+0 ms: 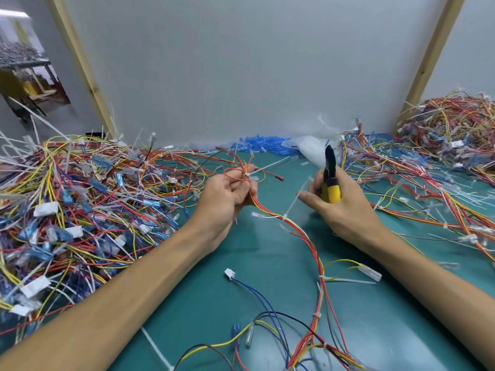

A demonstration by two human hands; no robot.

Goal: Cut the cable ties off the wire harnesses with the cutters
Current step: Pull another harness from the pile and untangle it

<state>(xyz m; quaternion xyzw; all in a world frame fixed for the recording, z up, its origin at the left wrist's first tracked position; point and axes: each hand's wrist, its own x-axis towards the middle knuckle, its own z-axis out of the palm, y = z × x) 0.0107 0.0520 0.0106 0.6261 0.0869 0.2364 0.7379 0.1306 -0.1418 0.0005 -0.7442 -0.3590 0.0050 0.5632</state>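
Right now I am seeing both hands raised a little above the green mat (166, 330), facing each other with a gap between them. The left hand (227, 199) is curling its fingers and pinching a wire harness (302, 234) of red, orange and yellow wires. Its grip is sitting just below a white cable tie (247, 174), where a thin red wire is looping out above the fingertips.

The right hand (340, 207) is wrapping round the yellow handles of the cutters (330, 180) and holding them upright, black head pointing up. Its index finger is stretching out straight towards the left hand. The cutters are standing to the right of that tie, apart from it, and I cannot tell whether the blades are parted.

From the left hand the harness is trailing down across the mat between the two forearms, carrying a second cable tie (285, 216) just below the grip and more ties further along.

A big tangle of wires (67, 210) is lying to the left, and another heap (442, 129) is piling up at the far right. Blue connectors (257, 145) are lying along the back wall beside a clear plastic bag (308, 149).
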